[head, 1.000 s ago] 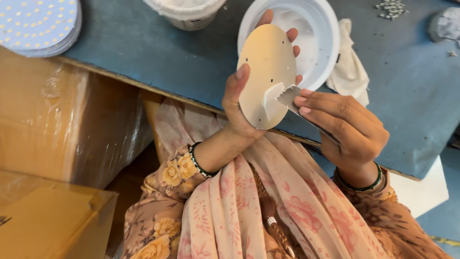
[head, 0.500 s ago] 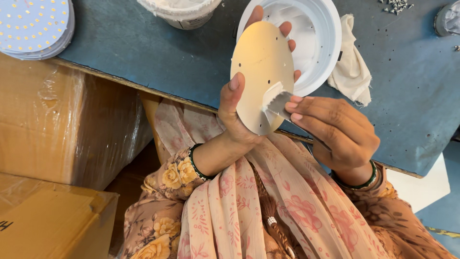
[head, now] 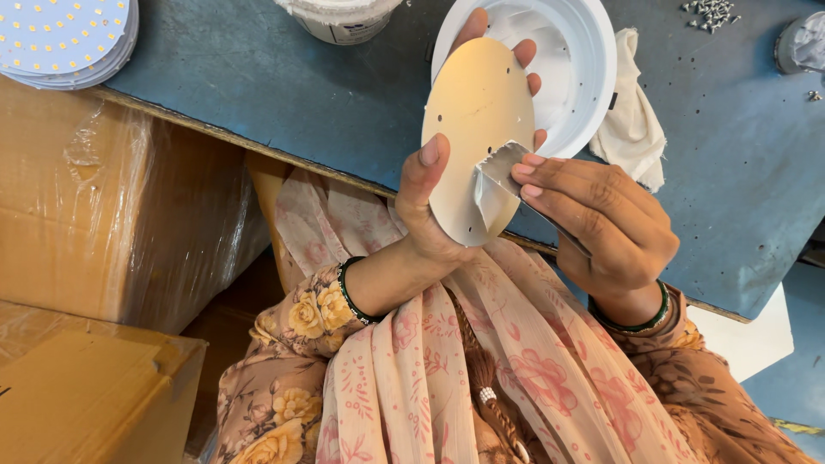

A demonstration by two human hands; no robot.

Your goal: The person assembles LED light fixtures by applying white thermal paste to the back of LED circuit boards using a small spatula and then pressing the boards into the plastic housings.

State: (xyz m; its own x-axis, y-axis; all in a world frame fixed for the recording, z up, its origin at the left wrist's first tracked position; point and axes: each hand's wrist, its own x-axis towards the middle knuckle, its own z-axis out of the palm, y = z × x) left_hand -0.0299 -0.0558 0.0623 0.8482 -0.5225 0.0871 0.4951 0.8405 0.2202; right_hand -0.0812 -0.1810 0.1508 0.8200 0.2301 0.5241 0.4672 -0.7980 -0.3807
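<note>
1. Landmark for everything here is the round metal disc point(head: 478, 129), a pale gold-looking plate with a few small holes, held tilted up on edge above the near edge of the blue table point(head: 284, 94).
2. The left hand point(head: 430, 215) is clamped on the disc: thumb pressed on the front face low on the left side, fingertips point(head: 526, 53) peeking over the far rim.
3. The right hand point(head: 601, 223) comes in from the right of the disc and pinches a thin strip of clear film point(head: 494, 176) that's lifted off the disc's face. So that hand is closed on the film, not the plate.
4. Directly behind the disc sits a white round housing point(head: 584, 60), open side up, resting on the table.
5. Just right of the disc, past the housing, there's a crumpled white cloth point(head: 632, 129).
6. Far right and up from the disc: a little pile of screws point(head: 710, 12).
7. Well left of the disc, at the table's corner, is a stack of LED boards point(head: 60, 39).
8. Below-left of the disc, off the table, are cardboard boxes point(head: 94, 206) wrapped in plastic.
</note>
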